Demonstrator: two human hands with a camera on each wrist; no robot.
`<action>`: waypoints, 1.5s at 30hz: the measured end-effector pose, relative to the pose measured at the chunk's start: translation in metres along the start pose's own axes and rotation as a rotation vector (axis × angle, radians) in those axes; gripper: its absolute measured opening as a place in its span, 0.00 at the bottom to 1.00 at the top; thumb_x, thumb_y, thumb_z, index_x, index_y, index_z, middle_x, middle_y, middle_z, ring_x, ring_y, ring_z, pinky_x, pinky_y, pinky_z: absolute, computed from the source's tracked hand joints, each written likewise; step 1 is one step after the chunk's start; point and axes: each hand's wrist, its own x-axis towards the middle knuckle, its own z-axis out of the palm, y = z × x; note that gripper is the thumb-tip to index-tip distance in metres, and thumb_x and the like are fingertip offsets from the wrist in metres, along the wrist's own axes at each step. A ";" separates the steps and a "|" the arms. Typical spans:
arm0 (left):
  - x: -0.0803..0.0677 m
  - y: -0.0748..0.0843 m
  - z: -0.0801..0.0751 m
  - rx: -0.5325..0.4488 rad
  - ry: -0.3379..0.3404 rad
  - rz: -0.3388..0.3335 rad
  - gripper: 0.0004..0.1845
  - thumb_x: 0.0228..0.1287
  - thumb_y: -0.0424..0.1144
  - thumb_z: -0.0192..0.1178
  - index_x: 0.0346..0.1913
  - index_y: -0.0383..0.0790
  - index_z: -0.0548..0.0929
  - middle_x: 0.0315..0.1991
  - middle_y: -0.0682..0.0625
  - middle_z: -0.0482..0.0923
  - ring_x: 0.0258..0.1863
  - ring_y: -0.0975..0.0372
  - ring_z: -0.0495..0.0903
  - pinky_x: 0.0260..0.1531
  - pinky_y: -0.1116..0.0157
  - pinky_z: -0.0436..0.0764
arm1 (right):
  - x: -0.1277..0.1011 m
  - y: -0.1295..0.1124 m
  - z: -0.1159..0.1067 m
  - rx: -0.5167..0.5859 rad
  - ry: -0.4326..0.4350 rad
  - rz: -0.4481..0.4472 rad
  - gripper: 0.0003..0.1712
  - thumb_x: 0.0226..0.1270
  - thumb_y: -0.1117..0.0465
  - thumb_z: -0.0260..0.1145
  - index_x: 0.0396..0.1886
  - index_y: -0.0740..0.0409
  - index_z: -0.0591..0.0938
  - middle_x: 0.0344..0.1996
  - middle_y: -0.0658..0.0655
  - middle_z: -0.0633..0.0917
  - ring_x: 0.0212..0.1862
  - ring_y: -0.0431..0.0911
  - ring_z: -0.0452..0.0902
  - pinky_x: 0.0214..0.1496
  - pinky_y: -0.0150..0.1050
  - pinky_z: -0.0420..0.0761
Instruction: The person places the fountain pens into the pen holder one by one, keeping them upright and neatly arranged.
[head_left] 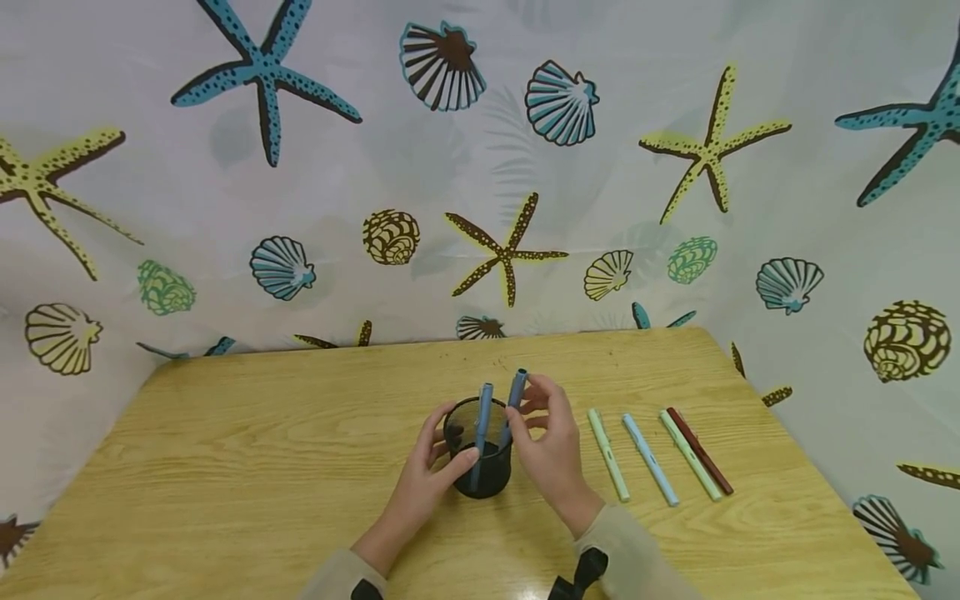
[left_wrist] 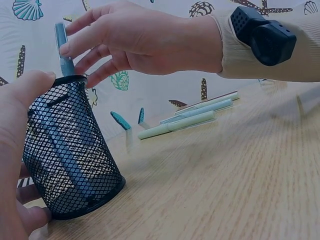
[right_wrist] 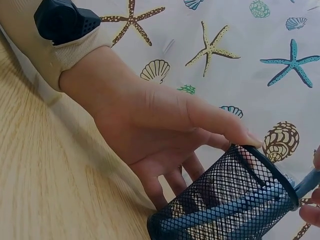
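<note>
On the wooden table (head_left: 225,467), the black mesh cup (head_left: 480,467) sits at centre, left hand (head_left: 423,475) curled round it. Right hand (head_left: 551,450) pinches a dark blue pen (head_left: 516,392) entering beside a light blue pen (head_left: 482,417). Four pens (head_left: 652,454) wait at 3 o'clock.

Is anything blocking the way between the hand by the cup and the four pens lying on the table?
No. The right hand pinches a blue pen already in the cup. The four pens lie just to its right on bare table, with nothing visible between. The left hand holds the cup on the other side.
</note>
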 end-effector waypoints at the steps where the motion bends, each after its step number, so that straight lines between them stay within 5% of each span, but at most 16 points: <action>1: 0.000 0.000 0.000 -0.001 0.002 -0.001 0.35 0.63 0.41 0.61 0.69 0.55 0.57 0.58 0.33 0.64 0.57 0.41 0.67 0.51 0.48 0.71 | -0.001 0.001 -0.001 -0.008 -0.002 -0.001 0.27 0.58 0.71 0.66 0.57 0.64 0.69 0.40 0.61 0.76 0.37 0.50 0.78 0.31 0.41 0.80; 29: 0.006 0.000 0.000 0.007 0.005 0.014 0.35 0.63 0.42 0.61 0.69 0.56 0.56 0.58 0.33 0.65 0.58 0.42 0.67 0.50 0.48 0.71 | 0.004 0.009 -0.018 -0.115 -0.055 -0.012 0.22 0.59 0.70 0.66 0.54 0.64 0.72 0.38 0.60 0.76 0.34 0.48 0.76 0.28 0.40 0.78; 45: 0.004 -0.002 0.002 -0.014 -0.003 -0.009 0.35 0.63 0.40 0.61 0.69 0.57 0.56 0.57 0.33 0.65 0.57 0.42 0.68 0.49 0.51 0.72 | 0.002 0.011 -0.037 -0.203 -0.092 0.167 0.20 0.62 0.65 0.65 0.53 0.61 0.73 0.37 0.59 0.77 0.34 0.45 0.75 0.30 0.40 0.79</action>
